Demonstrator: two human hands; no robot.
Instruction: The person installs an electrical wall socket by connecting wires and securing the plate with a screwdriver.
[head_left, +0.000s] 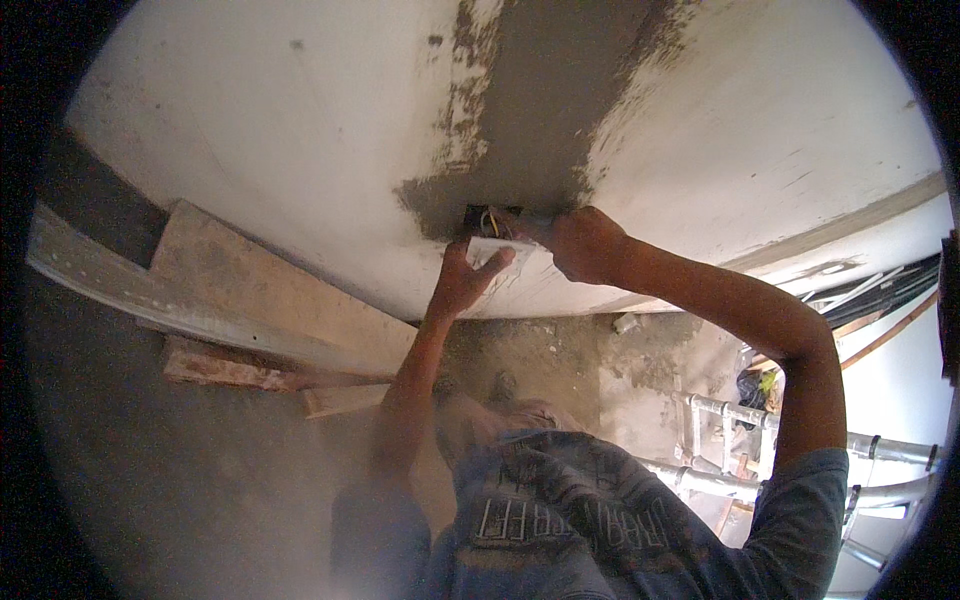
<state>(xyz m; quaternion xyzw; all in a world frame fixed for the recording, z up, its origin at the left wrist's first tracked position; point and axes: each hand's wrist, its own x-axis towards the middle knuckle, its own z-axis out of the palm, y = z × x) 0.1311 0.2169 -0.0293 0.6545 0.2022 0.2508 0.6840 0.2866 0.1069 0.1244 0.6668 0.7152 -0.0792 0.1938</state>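
Observation:
A dark wall box (478,216) is set into the wall at the lower end of a grey plaster strip (545,80). Yellowish wires (490,222) show in its opening. Just below it, my left hand (465,283) pinches a white, flat, plate-like piece (488,246) between thumb and fingers. My right hand (592,245) is closed in a fist at the box's right side, against the plaster. Something greyish sticks out from that fist toward the box, too blurred to name. The fingers of my right hand are partly hidden.
Boards (260,290) and a long metal profile (150,300) lean along the wall at left. A ladder with pale metal rails (740,415) lies at the right, near dark cables (900,290). Rough concrete floor (540,350) lies below the wall.

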